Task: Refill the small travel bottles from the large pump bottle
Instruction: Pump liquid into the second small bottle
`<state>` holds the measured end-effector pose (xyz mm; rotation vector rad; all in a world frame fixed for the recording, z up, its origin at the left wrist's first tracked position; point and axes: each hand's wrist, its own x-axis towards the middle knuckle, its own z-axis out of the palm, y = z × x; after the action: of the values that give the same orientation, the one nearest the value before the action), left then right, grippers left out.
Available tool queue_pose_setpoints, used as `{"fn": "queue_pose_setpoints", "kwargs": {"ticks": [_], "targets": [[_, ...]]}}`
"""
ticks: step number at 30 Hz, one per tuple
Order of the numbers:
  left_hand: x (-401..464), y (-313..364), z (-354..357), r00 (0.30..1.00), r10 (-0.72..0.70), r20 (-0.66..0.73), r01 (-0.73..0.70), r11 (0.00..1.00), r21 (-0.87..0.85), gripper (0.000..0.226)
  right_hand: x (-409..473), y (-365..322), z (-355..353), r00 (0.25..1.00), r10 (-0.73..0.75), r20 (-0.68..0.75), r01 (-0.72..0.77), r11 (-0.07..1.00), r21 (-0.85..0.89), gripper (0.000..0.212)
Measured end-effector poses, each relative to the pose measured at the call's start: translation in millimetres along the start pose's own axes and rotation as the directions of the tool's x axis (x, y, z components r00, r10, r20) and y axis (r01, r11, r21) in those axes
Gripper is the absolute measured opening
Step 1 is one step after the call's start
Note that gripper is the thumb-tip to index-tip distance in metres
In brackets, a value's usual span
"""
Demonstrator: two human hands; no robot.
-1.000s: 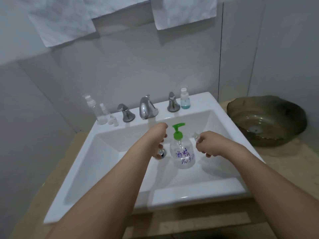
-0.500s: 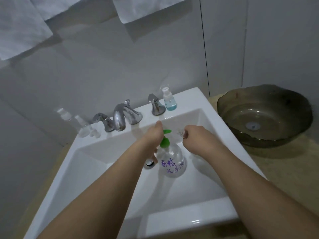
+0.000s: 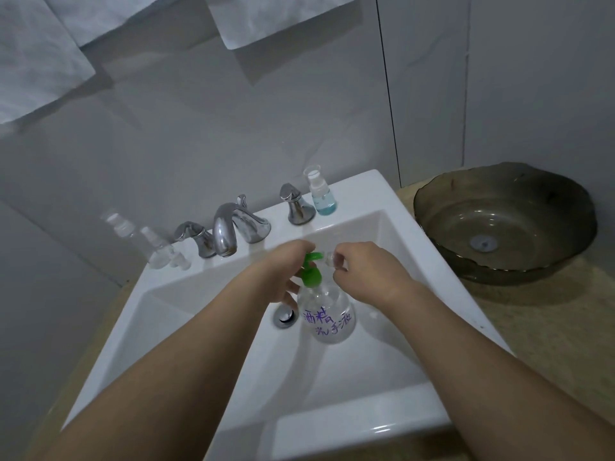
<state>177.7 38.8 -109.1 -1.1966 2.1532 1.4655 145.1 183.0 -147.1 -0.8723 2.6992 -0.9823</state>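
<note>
A clear pump bottle (image 3: 327,319) with a green pump head (image 3: 312,267) and purple writing stands in the white sink (image 3: 362,424). My left hand (image 3: 286,271) lies over the pump head from the left, fingers curled on it. My right hand (image 3: 362,276) grips a small clear travel bottle (image 3: 329,257), its mouth right at the green nozzle tip. Two more clear travel bottles (image 3: 159,251) stand on the sink's back left ledge. A small bottle with blue liquid (image 3: 321,194) stands at the back right.
A chrome faucet (image 3: 233,227) with two handles sits on the back ledge. The drain plug (image 3: 284,316) lies just left of the pump bottle. A dark glass basin (image 3: 502,224) sits on the beige counter to the right. White cloths hang on the wall above.
My left hand has moved from beside the pump bottle onto its green head. My right hand has brought the small bottle up to the nozzle. The camera has shifted closer.
</note>
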Motion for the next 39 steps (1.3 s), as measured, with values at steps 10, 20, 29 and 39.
{"fn": "queue_pose_setpoints", "kwargs": {"ticks": [10, 20, 29, 39], "targets": [[0.5, 6.4, -6.6, 0.998, -0.065, -0.002, 0.065, 0.994, -0.089, 0.040, 0.0, -2.4, 1.8, 0.998, -0.057, 0.025, 0.057, 0.998, -0.002, 0.013], [1.9, 11.8, 17.6, 0.975, -0.032, -0.222, 0.055, 0.994, 0.099, 0.039, 2.4, 0.4, 5.4, 0.997, -0.059, 0.049, 0.059, 0.998, -0.001, 0.009], [11.4, 1.0, 20.0, 0.968, -0.038, -0.246, 0.053, 0.997, 0.054, 0.030, 3.3, 0.6, 9.1, 0.995, -0.056, 0.085, 0.054, 0.998, 0.017, 0.016], [2.9, 14.6, 2.6, 0.994, -0.100, -0.045, 0.104, 0.990, 0.091, 0.046, 3.5, 1.2, 7.5, 0.995, -0.098, 0.028, 0.096, 0.994, 0.057, 0.009]]}}
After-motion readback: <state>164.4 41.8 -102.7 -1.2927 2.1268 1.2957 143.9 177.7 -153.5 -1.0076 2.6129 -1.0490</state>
